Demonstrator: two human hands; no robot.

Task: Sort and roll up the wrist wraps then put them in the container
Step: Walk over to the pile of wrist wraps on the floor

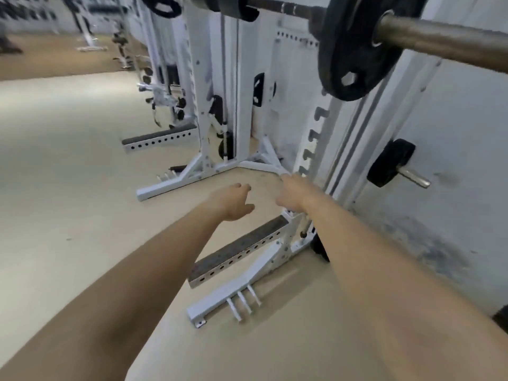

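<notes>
Both my bare arms stretch forward over the beige gym floor. My left hand (233, 200) hangs in the air with loosely curled fingers and holds nothing. My right hand (294, 192) is a little to its right, back of the hand up, fingers pointing toward the white rack upright (310, 149); I see nothing in it. Two dark pieces (248, 12) hang over the barbell at the top; the blur hides whether they are wrist wraps. No container is in view.
A loaded barbell (439, 39) with a black plate (354, 50) crosses the upper right at head height. White rack feet (220, 306) with pegs lie on the floor below my arms. A second plate (390, 163) sits on a wall peg at right. More racks line the wall.
</notes>
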